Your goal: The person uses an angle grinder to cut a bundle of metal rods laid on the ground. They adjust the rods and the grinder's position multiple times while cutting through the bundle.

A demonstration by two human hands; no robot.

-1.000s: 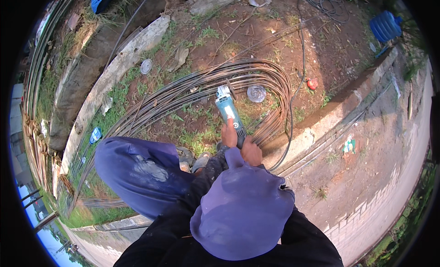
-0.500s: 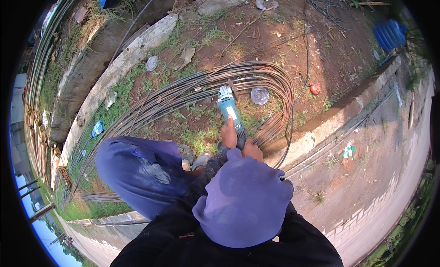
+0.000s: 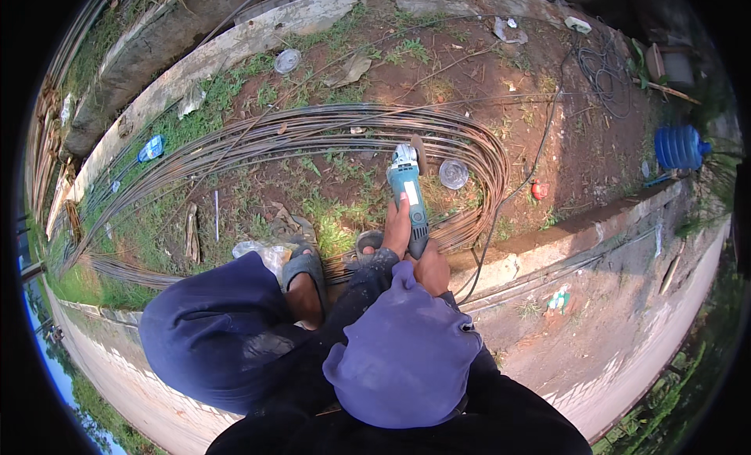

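My left hand [image 3: 396, 230] is wrapped round the body of a teal angle grinder [image 3: 405, 177] with a silver head and a dark disc [image 3: 419, 152]. My right hand [image 3: 430, 270] grips its dark rear end, just behind and right of my left hand. The disc is over the long looped bundle of rusty steel rods [image 3: 490, 180], near its bend; whether it touches them I cannot tell. A clear plastic lid or bowl [image 3: 454, 173] lies right of the disc. My sandalled foot [image 3: 309, 279] is left of my hands, beside a crumpled clear plastic bag [image 3: 262, 256].
A concrete edge [image 3: 594, 232] runs along the right, a low wall [image 3: 203, 44] along the back left. A blue water jug [image 3: 677, 148], black cable coil [image 3: 606, 84], blue bottle [image 3: 152, 148] and small red object [image 3: 540, 190] lie on the soil. More rods [image 3: 48, 134] lie at far left.
The view has swung, so the ground appears shifted rightward and tilted. The grinder, still held in both hands, sits slightly further right in view. More of my left foot and sandal shows.
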